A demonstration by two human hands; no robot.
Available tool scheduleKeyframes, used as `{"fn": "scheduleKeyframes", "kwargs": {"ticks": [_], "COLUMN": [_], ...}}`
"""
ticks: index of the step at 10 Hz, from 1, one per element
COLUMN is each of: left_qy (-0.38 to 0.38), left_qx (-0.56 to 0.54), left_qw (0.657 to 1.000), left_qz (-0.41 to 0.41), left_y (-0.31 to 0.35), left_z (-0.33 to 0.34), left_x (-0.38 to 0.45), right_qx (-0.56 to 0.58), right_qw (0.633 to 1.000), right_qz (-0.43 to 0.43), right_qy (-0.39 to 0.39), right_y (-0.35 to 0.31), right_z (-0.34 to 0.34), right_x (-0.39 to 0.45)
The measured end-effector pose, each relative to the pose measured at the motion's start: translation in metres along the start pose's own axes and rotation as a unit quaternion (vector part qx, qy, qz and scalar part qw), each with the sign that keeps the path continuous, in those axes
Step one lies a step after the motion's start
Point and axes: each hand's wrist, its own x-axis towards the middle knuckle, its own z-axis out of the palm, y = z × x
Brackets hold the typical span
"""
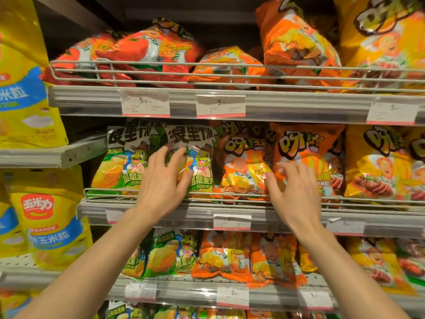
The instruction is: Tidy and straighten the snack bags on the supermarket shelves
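The green snack bag (195, 157) stands on the middle shelf (287, 217), behind a low wire rail (230, 196). The left hand (163, 180) lies on its front. The fingers (174, 157) are spread and bent a little, and the thumb presses the bag lower down. Another green bag (119, 162) stands just beside it on the left.

The orange snack bag (308, 157) stands on the same shelf, to the right. The right hand (292, 189) touches its front with spread fingers. I cannot tell if this grip pinches the bag or only rests on it. A second orange bag (241, 166) stands between the two hands. Yellow bags (379, 164) stand at the far right.

On the top shelf (103, 97), red and orange bags (151, 51) lie tipped and leaning on each other. White price tags (220, 105) hang on the shelf edges. More green and orange bags (207, 254) stand on the shelf below. Big yellow bags (48, 217) fill the rack on the left.
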Motion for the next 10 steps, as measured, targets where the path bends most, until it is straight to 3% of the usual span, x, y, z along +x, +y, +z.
{"fn": "scheduleKeyframes", "kwargs": {"ticks": [1, 2, 5, 7, 9, 10], "left_qy": [-0.032, -0.038, -0.060, -0.069, -0.035, 0.029], "left_qx": [0.004, 0.010, 0.042, 0.064, 0.087, 0.032], "left_qw": [0.999, 0.999, 0.997, 0.995, 0.995, 0.999], "left_qz": [-0.029, -0.037, -0.030, -0.044, -0.032, -0.009], "left_y": [0.006, 0.008, 0.007, 0.012, 0.023, 0.026], "left_z": [0.008, 0.014, 0.017, 0.015, 0.005, -0.001], "left_x": [0.000, -0.004, -0.004, -0.006, -0.010, -0.011], "right_qx": [-0.053, -0.084, -0.010, -0.083, 0.035, 0.080], "right_qw": [0.997, 0.992, 0.994, 0.987, 0.992, 0.993], "right_qz": [0.037, 0.085, 0.017, 0.011, 0.039, 0.048], "right_qy": [0.043, -0.048, -0.108, -0.134, -0.114, -0.066], "right_y": [0.014, 0.023, 0.052, 0.053, 0.050, 0.041], "right_z": [-0.008, -0.008, -0.020, -0.011, -0.021, -0.026], "right_x": [0.009, 0.019, 0.031, 0.027, 0.016, 0.005]}}
